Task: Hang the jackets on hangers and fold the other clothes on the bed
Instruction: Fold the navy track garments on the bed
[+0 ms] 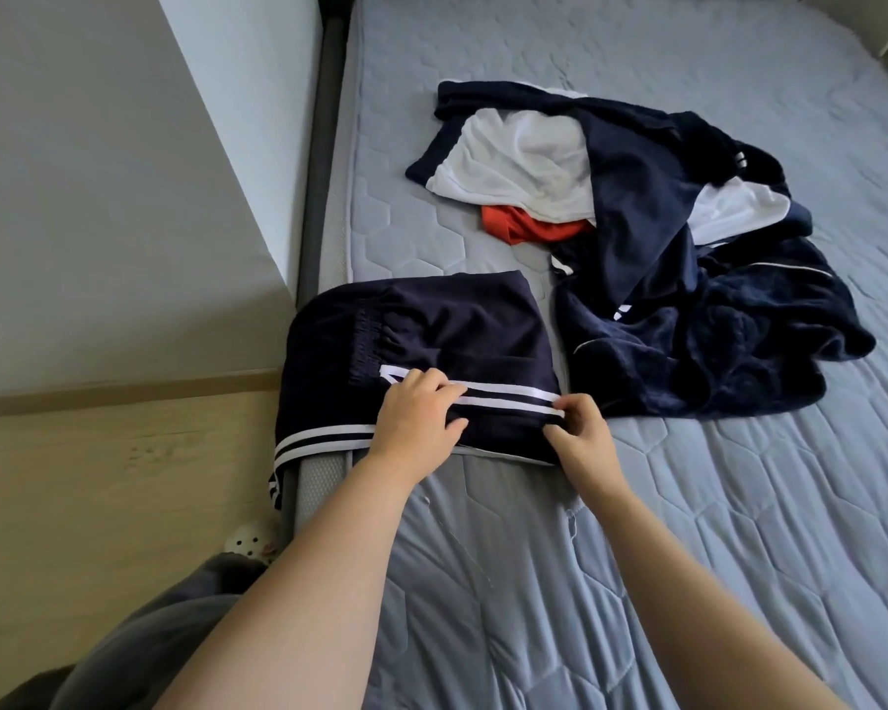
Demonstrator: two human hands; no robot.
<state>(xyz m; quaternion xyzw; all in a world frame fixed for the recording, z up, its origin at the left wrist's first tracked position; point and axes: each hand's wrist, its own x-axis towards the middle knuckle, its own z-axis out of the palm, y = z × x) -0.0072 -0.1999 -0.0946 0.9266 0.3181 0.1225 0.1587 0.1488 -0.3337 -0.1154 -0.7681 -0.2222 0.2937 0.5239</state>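
Navy trousers (447, 325) with double white side stripes lie folded on the near left corner of the bed (688, 504), seen from the head camera looking down. The folded bundle is wider than it is deep. Its long axis runs left to right across the mattress, and the white stripes follow that line, sloping slightly down towards the right. The gathered elastic waistband sits at the left end, facing the bed's left edge. A striped part spills over that edge and hangs towards the floor (98, 479).

The left hand (416, 422) rests flat on the stripes near the middle of the bundle, fingers loosely spread and pressing the cloth down. The right hand (580, 433) is at the right end of the fold, fingers curled, pinching the striped edge between thumb and fingertips.

Beyond the trousers and to the right, just apart from them, an unfolded pile of clothes (636, 166) lies on the grey-blue quilted mattress. It holds a white garment (513, 161) with navy trim on top at the far left, and an orange garment (529, 228) poking out under it. A fleecy navy piece (713, 345) with thin white piping is nearest the right hand.

Left of the bed are pale wooden flooring, a white wall (98, 197), and a white perforated slipper (249, 543) beside the bed frame.
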